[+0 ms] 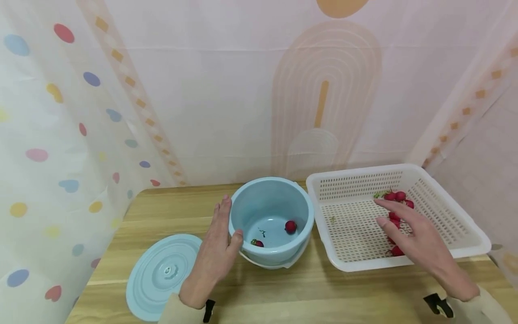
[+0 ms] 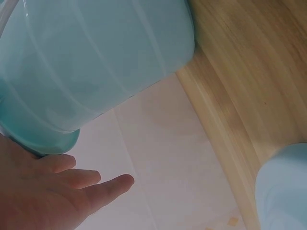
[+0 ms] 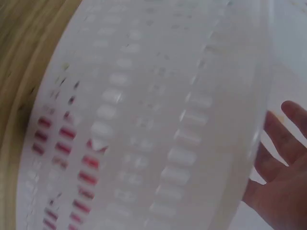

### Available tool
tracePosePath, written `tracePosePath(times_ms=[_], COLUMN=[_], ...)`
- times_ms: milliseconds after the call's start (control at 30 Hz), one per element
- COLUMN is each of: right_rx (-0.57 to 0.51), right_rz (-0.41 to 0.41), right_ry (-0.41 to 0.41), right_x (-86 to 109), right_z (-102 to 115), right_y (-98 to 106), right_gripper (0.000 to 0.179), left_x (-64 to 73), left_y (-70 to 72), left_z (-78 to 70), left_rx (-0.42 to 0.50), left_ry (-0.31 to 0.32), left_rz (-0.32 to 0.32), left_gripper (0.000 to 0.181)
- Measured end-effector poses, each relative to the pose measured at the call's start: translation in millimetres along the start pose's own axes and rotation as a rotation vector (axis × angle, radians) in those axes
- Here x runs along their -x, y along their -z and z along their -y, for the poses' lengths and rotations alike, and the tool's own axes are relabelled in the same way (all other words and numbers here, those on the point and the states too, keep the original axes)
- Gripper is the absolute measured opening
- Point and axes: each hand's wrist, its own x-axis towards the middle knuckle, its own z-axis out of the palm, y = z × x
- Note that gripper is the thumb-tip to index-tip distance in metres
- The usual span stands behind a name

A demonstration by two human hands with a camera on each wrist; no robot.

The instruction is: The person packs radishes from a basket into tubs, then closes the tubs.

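Observation:
A light blue bucket point(image 1: 273, 193) stands mid-table with two small red radishes, one radish point(image 1: 290, 227) at the right inside and another radish point(image 1: 259, 243) near the front wall. My left hand point(image 1: 216, 247) lies along the bucket's left rim, fingers extended, thumb at the edge. The left wrist view shows those fingers point(image 2: 108, 191) straight beside the bucket's rim. My right hand point(image 1: 422, 243) hovers over a white plastic basket point(image 1: 329, 245), holding nothing, its fingers stretched out. Several radishes point(image 1: 400, 196) lie in the basket's right part, some hidden beneath that hand.
To the left of the bucket a round light blue lid point(image 1: 151, 288) lies on the wooden table point(image 1: 283, 301). The basket stands close beside the bucket's right side. A patterned curtain point(image 1: 218, 99) hangs behind the table's back edge and along the left.

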Motion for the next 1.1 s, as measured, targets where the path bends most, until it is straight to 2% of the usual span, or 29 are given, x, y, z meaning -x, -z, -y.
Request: tracePosePath(times_ms=[200, 367, 600, 767, 1100], right_rx=[0.068, 0.064, -0.008, 0.021, -0.033], right_rz=[0.041, 0.127, 0.316, 0.416, 0.595], right_ry=[0.044, 0.109, 0.009, -0.005, -0.028], right_x=[-2.3, -5.2, -12.3, -16.4, -27.0], right_z=[-24, -48, -72, -84, -94], right_y=[10, 25, 44, 51, 52], right_gripper=[0.044, 0.042, 0.037, 0.035, 0.035], left_x=[0.1, 0.7, -0.3, -0.2, -0.6], left_y=[1.6, 1.6, 0.7, -0.3, -0.2], left_z=[0.9, 1.3, 1.7, 1.5, 1.6], left_rx=[-0.004, -0.004, -0.01, -0.009, -0.012], left_ry=[0.002, 0.001, 0.001, 0.007, 0.016], left_rz=[0.005, 0.006, 0.003, 0.01, 0.019], left_gripper=[0.073, 0.073, 0.073, 0.073, 0.074])
